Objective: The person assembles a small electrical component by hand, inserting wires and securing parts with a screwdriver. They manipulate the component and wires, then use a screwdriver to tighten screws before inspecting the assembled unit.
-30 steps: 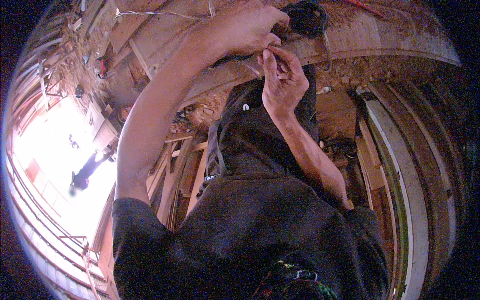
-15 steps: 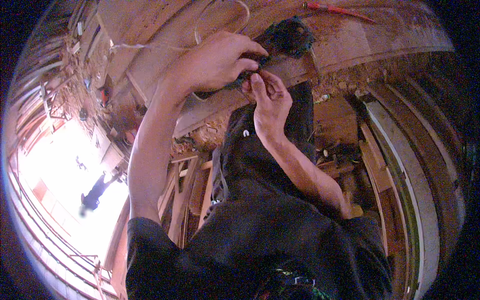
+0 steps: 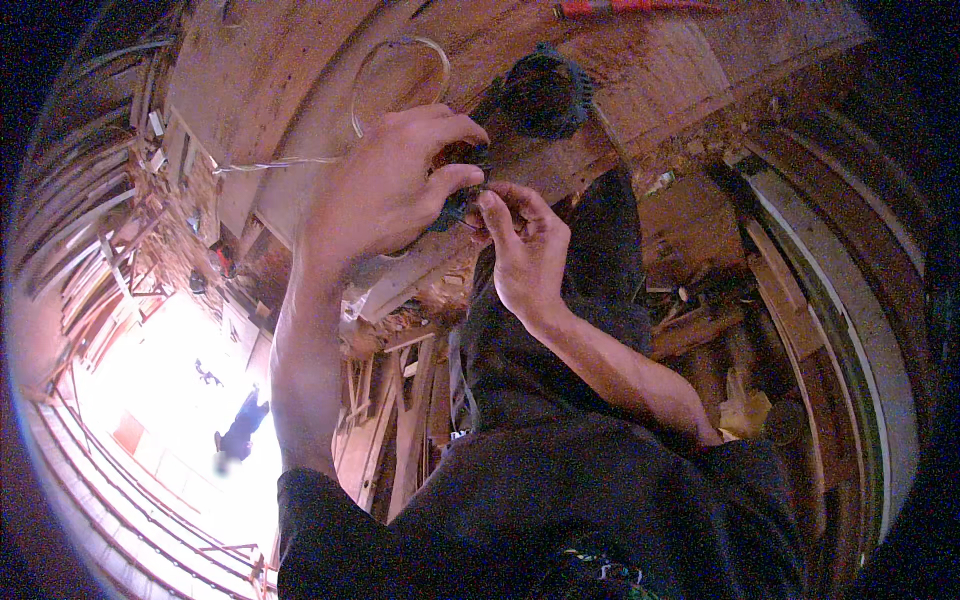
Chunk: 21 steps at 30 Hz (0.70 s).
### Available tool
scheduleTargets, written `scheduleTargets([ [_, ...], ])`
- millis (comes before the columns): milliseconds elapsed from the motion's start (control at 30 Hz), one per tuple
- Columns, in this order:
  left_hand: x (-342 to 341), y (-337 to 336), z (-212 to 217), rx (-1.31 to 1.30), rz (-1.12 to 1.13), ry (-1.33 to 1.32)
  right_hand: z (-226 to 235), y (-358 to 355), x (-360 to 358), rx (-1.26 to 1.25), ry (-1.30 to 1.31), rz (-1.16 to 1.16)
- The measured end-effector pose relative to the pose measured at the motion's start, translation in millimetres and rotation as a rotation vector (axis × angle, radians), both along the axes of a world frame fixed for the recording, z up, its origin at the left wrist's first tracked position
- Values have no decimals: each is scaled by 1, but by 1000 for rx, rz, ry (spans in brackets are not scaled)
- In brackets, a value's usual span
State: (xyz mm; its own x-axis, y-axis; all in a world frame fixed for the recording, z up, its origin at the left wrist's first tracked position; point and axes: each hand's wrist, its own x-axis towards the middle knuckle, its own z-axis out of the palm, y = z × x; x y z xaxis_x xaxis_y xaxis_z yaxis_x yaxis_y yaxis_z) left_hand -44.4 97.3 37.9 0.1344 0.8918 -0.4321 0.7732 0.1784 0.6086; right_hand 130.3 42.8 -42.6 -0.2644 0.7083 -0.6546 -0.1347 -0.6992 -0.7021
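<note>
Both my hands are raised in front of a wooden plank surface [image 3: 680, 70]. My left hand [image 3: 385, 190] is curled around a small dark cloth piece [image 3: 452, 208], thumb and fingers pressed on it. My right hand [image 3: 522, 250] pinches the same piece from the right, fingertips touching the left hand's. A thin pale wire [image 3: 400, 50] loops above the left hand and trails off to the left. A dark knitted bundle [image 3: 540, 95] sits just above the hands. Black fabric [image 3: 590, 300] hangs below them.
Curved wooden boards and ribs [image 3: 830, 300] run down the right side. Wooden frames and scrap pieces [image 3: 390, 400] lie under my left forearm. A bright sunlit opening [image 3: 170, 400] at the lower left shows a distant blurred figure [image 3: 240, 430]. A red-handled tool [image 3: 620, 8] lies at the top.
My hands have dropped lower and nearer the middle of the picture, still joined on the dark piece. The wire loop now stands above my left hand.
</note>
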Motion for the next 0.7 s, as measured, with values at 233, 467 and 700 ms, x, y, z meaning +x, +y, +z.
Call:
scheduleTargets([
  [233,14,-1,4,132,45,59,-4,-10,-1,97,0,-48],
  [467,19,-6,4,134,72,58,-12,-10,0,322,-103,-19],
  [700,13,-4,7,73,61,46,-13,-12,-2,238,-11,-78],
])
